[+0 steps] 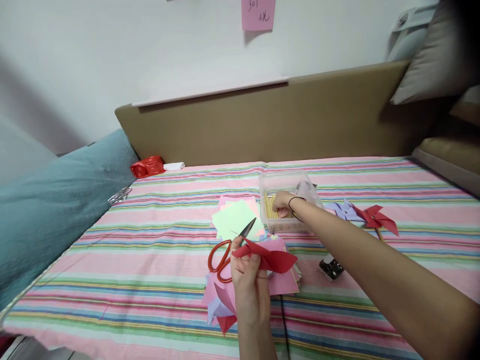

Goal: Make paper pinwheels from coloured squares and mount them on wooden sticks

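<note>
My left hand [249, 275] pinches a folded red paper pinwheel [275, 260], with a thin pin-like wire sticking out at its left. Just behind that hand lie scissors [225, 262] with orange-red handles, their dark blades pointing up and right. My right hand [283, 204] reaches into a clear plastic box [277, 226], fingers curled down among several yellow sticks [269, 206]. Its fingertips are partly hidden, so what they grip cannot be made out. Pink paper sheets [287, 285] lie under the left hand, and a pale green stack [236, 220] sits left of the box.
Right of the box lie a lavender pinwheel [345, 210] and a red pinwheel [375, 217] on a stick. A small black device [330, 267] rests on the striped cloth [131, 255]. A red object [148, 166] stands at the back left, before the brown backrest [225, 130].
</note>
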`<state>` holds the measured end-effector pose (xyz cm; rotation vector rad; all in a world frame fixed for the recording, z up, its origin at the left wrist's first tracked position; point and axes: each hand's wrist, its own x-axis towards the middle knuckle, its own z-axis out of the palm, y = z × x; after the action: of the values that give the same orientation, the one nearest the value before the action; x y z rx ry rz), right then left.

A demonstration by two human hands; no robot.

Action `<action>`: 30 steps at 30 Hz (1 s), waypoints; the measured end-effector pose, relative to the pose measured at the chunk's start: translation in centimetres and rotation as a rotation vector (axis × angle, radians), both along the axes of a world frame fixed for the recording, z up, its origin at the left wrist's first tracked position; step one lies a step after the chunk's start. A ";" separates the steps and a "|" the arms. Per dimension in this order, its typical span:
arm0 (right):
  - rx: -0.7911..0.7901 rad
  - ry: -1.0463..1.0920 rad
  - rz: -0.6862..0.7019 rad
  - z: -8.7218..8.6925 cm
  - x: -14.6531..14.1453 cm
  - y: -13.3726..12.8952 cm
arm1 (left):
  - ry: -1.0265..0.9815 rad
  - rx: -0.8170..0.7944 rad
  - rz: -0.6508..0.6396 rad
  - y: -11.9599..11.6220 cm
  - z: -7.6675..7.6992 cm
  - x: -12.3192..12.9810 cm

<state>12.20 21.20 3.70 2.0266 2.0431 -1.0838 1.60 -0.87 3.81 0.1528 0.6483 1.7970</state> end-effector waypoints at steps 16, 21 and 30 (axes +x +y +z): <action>0.398 0.990 -0.194 4.7 4.6 -20.0 | 0.045 0.063 -0.124 0.7 0.6 1.3; 0.315 1.111 -0.251 2.7 5.6 -22.3 | 0.001 0.093 -0.192 0.9 0.3 2.3; 0.137 1.222 -0.220 1.1 8.4 -22.4 | -0.027 0.116 -0.248 1.0 0.8 4.9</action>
<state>20.58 -1.25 4.84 1.8031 2.2913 -2.7868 6.48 0.09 4.58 0.2747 0.4836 1.5945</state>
